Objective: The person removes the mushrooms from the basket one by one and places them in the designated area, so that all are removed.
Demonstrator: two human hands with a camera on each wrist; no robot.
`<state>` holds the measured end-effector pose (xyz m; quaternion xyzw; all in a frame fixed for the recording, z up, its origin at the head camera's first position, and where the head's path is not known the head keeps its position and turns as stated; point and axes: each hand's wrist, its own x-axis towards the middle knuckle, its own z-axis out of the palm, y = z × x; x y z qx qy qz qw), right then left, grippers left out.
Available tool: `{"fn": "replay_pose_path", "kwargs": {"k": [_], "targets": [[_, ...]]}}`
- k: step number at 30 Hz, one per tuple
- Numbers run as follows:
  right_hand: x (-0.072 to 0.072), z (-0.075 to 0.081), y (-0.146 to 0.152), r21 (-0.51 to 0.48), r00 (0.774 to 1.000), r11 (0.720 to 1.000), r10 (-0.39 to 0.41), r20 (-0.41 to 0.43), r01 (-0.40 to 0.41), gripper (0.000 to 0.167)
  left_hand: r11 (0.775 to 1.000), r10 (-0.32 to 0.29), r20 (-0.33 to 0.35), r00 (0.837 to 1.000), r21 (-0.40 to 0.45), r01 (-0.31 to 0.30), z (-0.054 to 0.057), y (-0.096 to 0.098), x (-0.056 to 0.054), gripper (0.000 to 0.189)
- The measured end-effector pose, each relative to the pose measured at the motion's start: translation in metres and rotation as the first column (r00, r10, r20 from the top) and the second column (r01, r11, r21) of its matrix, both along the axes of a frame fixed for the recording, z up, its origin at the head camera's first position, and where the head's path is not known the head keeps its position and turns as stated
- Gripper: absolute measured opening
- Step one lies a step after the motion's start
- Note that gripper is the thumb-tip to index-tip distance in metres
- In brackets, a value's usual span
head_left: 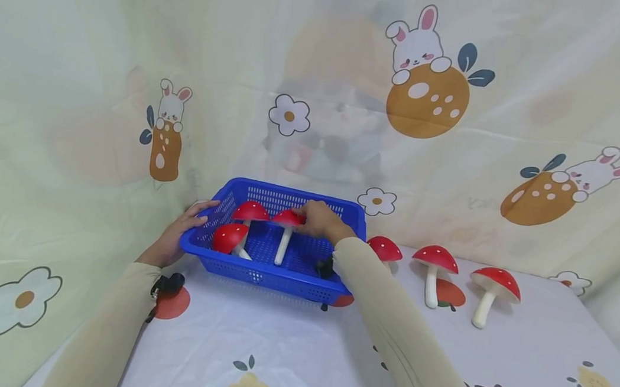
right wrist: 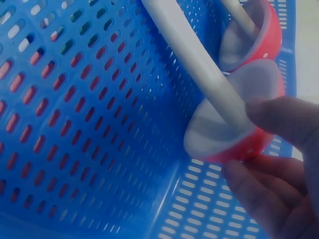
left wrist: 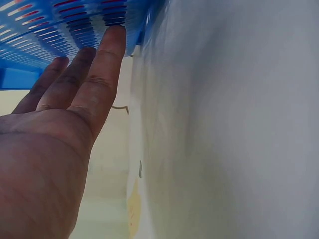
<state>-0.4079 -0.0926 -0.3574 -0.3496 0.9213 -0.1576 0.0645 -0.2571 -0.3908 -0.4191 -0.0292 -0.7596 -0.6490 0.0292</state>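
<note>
A blue perforated plastic basket [head_left: 278,277] stands at the back of the table. My right hand [head_left: 319,219] reaches over it and pinches the red, white-spotted cap of a toy mushroom [head_left: 284,245], whose white stem points down inside the basket. The right wrist view shows the thumb [right wrist: 284,117] at the cap's pale underside and the fingers against its red outside. Two more toy mushrooms, one behind [head_left: 251,210] and one in front [head_left: 230,238], lie in the basket's left part. My left hand [head_left: 173,237] touches the left rim, with straight fingers [left wrist: 102,74] against the basket's outer wall.
Right of the basket, a toy mushroom [head_left: 385,248] is partly hidden by my right sleeve. Two others, one nearer [head_left: 433,266] and one at the far right [head_left: 496,286], lie on the printed tablecloth [head_left: 290,346]. A rabbit-patterned curtain [head_left: 228,129] hangs close behind.
</note>
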Motion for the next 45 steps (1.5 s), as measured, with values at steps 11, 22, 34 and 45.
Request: {"fn": "replay_pose_path", "kwargs": {"k": [11, 22, 34, 45], "targets": [[0.001, 0.003, -0.004, 0.068, 0.988, 0.997, 0.043, -0.145, -0.033, 0.026, 1.000, 0.007, -0.009, 1.000, -0.029, -0.007, 0.002, 0.001, 0.001, 0.057], [0.011, 0.018, 0.001, 0.060, 0.966, 0.998, 0.029, -0.257, -0.014, 0.028, 0.998, 0.005, -0.026, 1.000, -0.062, -0.006, 0.000, -0.002, -0.001, 0.056], [0.046, 0.065, 0.060, -0.144, 0.930, 0.989, -0.037, -0.366, -0.017, 0.045, 0.995, -0.009, -0.035, 0.999, -0.095, 0.006, 0.002, -0.002, 0.004, 0.057], [0.064, 0.072, 0.144, -0.176, 0.803, 0.984, -0.120, -0.583, 0.020, 0.046, 0.996, -0.029, -0.021, 0.999, -0.083, 0.027, 0.003, 0.002, 0.004, 0.058]]}}
